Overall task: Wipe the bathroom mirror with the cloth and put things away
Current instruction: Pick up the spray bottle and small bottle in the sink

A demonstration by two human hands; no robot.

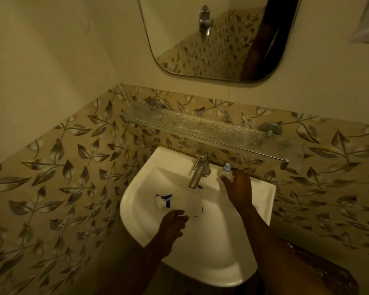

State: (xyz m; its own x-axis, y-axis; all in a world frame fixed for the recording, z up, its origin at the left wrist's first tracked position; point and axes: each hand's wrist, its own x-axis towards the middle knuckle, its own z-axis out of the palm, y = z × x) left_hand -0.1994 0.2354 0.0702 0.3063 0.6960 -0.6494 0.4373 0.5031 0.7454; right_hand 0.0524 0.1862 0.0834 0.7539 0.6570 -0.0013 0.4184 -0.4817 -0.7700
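The right hand reaches to the back right corner of the white ceramic wash basin, its fingers closed around the base of a small clear plastic bottle with a pale blue cap. The bottle stands upright on the basin's rim, its cap poking up just above the fingertips. Immediately to the left of this hand is the brushed-metal pillar tap, spout angled down into the bowl.

The left hand hovers over the near part of the bowl, its thumb and fingers pinched on the lower end of a clear spray bottle with a white-and-blue trigger head. The bottle leans away from the hand, toward the tap, with its trigger head farthest from the palm; whether it rests on the basin floor cannot be told.

Beyond both hands — above the tap — a long frosted glass shelf on round metal brackets runs across the leaf-patterned tile wall. Higher still, well away from either hand, hangs the rounded-corner bathroom mirror with a thin metal frame, reflecting a wall tap and patterned tiles.

No cloth can be made out — not in either hand, nor in the basin.
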